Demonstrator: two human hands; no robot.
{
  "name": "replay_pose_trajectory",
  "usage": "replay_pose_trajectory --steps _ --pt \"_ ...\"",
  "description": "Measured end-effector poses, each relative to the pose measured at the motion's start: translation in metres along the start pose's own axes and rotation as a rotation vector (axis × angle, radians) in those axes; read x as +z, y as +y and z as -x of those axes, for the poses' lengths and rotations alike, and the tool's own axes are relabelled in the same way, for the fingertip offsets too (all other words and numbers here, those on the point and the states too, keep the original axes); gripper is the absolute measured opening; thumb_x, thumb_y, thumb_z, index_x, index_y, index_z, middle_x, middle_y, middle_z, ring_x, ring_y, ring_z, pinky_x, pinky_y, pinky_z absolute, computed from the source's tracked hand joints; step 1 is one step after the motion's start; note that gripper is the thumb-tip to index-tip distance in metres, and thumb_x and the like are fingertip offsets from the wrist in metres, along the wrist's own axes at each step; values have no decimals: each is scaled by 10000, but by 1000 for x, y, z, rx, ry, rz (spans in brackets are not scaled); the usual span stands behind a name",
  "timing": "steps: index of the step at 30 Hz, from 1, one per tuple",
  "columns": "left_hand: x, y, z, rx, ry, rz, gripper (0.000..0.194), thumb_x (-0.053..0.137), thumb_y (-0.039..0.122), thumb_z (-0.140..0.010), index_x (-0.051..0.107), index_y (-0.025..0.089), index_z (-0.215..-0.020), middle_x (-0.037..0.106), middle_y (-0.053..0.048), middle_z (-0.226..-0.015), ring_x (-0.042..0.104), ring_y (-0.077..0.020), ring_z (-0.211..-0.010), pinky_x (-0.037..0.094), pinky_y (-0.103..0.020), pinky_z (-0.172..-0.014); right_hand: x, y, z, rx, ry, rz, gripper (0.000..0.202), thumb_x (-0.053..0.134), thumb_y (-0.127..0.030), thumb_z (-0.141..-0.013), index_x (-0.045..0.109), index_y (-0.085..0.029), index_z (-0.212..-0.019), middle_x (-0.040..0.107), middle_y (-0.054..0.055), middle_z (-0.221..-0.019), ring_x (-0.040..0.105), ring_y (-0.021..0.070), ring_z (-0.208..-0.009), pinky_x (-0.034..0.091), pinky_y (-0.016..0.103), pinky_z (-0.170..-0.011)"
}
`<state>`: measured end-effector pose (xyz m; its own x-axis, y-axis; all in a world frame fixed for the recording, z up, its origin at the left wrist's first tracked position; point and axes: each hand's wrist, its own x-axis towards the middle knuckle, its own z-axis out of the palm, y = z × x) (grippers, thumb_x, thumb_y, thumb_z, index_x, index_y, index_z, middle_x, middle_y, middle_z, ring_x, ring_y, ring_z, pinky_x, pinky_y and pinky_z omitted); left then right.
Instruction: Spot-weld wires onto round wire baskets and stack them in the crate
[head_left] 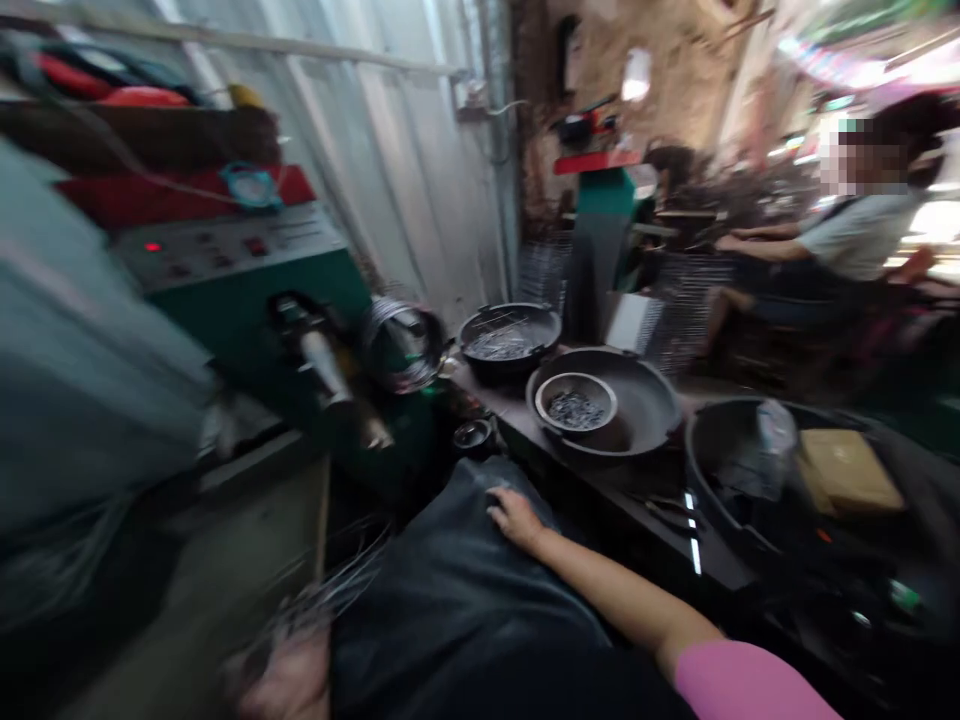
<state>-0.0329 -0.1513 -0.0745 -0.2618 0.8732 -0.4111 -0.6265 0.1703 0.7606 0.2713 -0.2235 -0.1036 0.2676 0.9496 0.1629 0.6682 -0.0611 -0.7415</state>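
Observation:
My left hand (289,670), blurred by motion, is low at the left beside my lap. Its fingers seem closed around a bunch of thin metal wires (337,592) that fan out up and to the right. On the dark apron (450,560) over my knee lies my right hand (516,516), fingers loosely apart and holding nothing. Just beyond the knee is a small dark cup (472,436). A green machine (247,290) with a lit red lamp stands ahead on the left, a round coil-like metal bundle (405,345) beside it.
Along the right bench stand a black pan (510,312) with thin metal pieces, a wide pan (649,405) holding a bowl (611,400) of small dark parts, and a basin (701,480) with a bag and a tan package (851,470). Another person (855,235) sits farther right.

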Motion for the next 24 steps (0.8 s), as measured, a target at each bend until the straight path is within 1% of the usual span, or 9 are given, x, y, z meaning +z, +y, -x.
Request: replay_pose_trajectory --steps 3,5,6,9,12,15,17,21,24 --pt "-20 2 -7 51 66 134 470 372 500 -652 598 162 -887 643 -136 -1007 573 -294 -1061 324 -579 -946 -2 1 -1 -66 -42 -53 378 452 -176 -811 498 -162 -1186 566 136 -1194 512 237 -1113 376 440 -972" --pt "-27 0 -18 -47 -123 335 414 453 454 -685 601 137 -907 647 -144 -995 582 -257 -1037 312 -497 -1007 0 4 -5 -105 -9 -77 387 433 -266 -822 486 -149 -1187 578 147 -1167 535 253 -1080 391 458 -952" --pt "-29 -1 -25 -64 -177 399 388 477 430 -698 601 131 -911 653 -141 -965 595 -249 -1001 324 -484 -1000 1 7 -7 -125 27 -80 396 438 -321 -819 493 -153 -1174 594 141 -1138 550 256 -1054 401 457 -942" --pt "-27 -5 -38 -56 -234 469 340 521 403 -703 599 135 -897 654 -119 -900 614 -235 -911 381 -466 -935 7 12 -12 -191 48 -70 425 435 -423 -803 518 -178 -1140 611 121 -1109 569 261 -1022 419 446 -926" --pt "-15 -1 -37 -60 -176 454 299 536 406 -693 578 159 -856 637 -83 -847 618 -211 -820 442 -430 -838 12 12 -12 -203 50 -68 442 437 -473 -779 542 -188 -1101 621 116 -1092 578 267 -1004 430 438 -914" --pt "8 18 -31 -30 -61 308 288 558 407 -674 541 179 -849 592 -29 -752 593 -163 -685 475 -348 -695 16 12 -15 -116 49 -99 482 453 -521 -748 556 -190 -1083 631 109 -1065 587 272 -983 442 434 -892" --pt "25 38 -27 51 -7 124 334 599 409 -649 528 181 -882 553 0 -712 552 -127 -605 453 -275 -602 18 12 -21 -29 37 -140 529 467 -551 -728 557 -184 -1098 635 110 -1046 587 276 -975 445 432 -881" --pt "57 75 -15 290 -44 -270 516 683 422 -615 504 188 -1039 537 17 -738 493 -84 -549 396 -213 -536 19 8 -33 143 49 -303 622 515 -584 -694 554 -147 -1135 633 121 -1010 592 269 -934 469 402 -823" --pt "77 90 -3 396 -92 -598 609 703 445 -616 496 172 -1119 585 -25 -819 546 -118 -649 429 -249 -634 17 -6 -34 243 2 -446 623 573 -562 -679 565 -136 -1134 645 84 -878 608 221 -767 498 341 -687"
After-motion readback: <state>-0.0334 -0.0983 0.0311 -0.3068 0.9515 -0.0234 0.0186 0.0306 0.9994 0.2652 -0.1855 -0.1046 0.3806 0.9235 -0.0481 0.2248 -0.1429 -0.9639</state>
